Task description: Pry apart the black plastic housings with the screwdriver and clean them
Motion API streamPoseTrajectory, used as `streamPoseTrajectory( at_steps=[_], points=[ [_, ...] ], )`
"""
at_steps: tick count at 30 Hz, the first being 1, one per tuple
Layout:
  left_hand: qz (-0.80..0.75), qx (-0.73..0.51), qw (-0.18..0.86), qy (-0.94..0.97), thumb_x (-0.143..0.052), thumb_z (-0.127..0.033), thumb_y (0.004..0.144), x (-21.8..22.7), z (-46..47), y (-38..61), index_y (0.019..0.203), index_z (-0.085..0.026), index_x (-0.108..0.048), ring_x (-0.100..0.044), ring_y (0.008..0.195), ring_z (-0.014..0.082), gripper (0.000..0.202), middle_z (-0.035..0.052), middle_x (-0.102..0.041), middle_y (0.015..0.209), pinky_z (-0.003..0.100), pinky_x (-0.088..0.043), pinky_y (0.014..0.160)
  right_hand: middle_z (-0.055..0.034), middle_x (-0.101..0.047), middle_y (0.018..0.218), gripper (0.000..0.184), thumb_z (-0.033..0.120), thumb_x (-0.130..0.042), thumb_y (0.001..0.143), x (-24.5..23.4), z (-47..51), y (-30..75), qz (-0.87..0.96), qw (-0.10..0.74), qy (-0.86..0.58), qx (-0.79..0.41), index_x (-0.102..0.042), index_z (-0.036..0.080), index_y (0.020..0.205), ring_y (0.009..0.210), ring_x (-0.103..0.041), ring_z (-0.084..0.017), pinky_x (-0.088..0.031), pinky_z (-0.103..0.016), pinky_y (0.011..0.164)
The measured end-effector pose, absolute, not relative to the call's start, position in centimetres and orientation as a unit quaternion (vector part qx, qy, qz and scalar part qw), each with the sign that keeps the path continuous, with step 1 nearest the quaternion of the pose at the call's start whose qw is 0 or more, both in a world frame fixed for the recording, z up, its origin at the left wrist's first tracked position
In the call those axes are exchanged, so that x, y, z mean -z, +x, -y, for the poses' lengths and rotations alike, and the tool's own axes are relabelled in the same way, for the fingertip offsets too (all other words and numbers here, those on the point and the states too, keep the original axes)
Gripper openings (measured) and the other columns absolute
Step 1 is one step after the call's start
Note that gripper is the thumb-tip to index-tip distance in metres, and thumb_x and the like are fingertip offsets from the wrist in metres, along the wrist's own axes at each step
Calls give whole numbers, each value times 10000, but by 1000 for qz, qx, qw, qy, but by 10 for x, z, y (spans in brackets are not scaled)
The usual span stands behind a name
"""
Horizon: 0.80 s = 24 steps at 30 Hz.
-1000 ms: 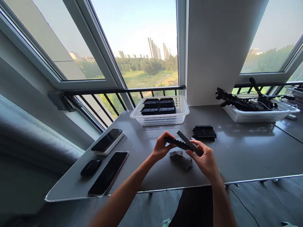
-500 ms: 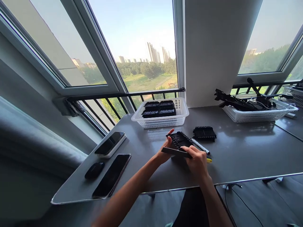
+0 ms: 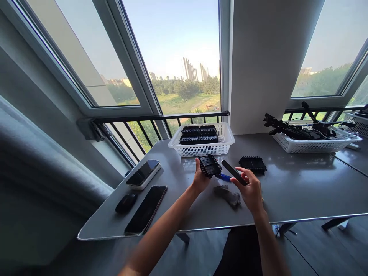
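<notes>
My left hand (image 3: pixel 200 177) grips a black toothed plastic tray (image 3: pixel 210 166) and holds it up above the grey table (image 3: pixel 301 188). My right hand (image 3: pixel 249 188) pinches a flat black lid piece (image 3: pixel 233 172), apart from the tray and just to its right. A blue-capped marker (image 3: pixel 223 177) lies on the table between the two hands. Below them rests a crumpled grey cloth (image 3: pixel 229 195). Another black tray (image 3: pixel 252 163) sits on the table beyond my right hand.
A white basket (image 3: pixel 201 148) with several black trays stands at the back by the window railing. A second white basket (image 3: pixel 313 145) with black gear and cables is at the right. Two phones (image 3: pixel 146 209) (image 3: pixel 143 173) and a black mouse (image 3: pixel 125 202) lie at the left.
Half a second ago both hands pressed the tray and lid together low on the table. Now the tray is lifted in my left hand and the lid is separate in my right.
</notes>
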<state>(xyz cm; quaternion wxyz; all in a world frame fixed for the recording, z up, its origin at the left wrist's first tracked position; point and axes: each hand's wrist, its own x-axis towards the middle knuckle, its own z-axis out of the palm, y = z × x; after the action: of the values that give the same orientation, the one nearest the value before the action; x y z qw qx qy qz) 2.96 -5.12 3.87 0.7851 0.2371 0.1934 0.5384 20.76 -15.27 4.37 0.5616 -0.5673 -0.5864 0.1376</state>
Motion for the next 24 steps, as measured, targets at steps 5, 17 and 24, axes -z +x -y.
streamPoseTrajectory(
  at_steps=[5,17,24],
  points=[
    [-194,-560,770,237,-431,-581,898,-40,45,19,1143,-120,-646,-697,875,208,565,103,-736,982,330,-550,822,-24,-564,829,487,557,-632,764,-42,135,212,575,542,-590,-164,-682,195,1085,636,-499,-143,-441,-269,614],
    [-198,-614,742,183,-484,-550,885,-31,33,7,1129,-157,-643,-714,766,208,489,73,-747,889,334,-580,714,-95,-686,871,288,266,-579,747,-14,100,213,564,434,-693,-115,-706,144,974,832,-644,-224,-467,-307,762],
    [-193,-596,755,193,-476,-561,884,-30,35,8,1111,-148,-652,-715,786,207,503,80,-746,902,320,-577,718,-132,-669,1038,280,185,-536,823,-6,105,205,563,360,-740,-70,-694,155,1052,960,-635,-239,-445,-308,839]
  ],
)
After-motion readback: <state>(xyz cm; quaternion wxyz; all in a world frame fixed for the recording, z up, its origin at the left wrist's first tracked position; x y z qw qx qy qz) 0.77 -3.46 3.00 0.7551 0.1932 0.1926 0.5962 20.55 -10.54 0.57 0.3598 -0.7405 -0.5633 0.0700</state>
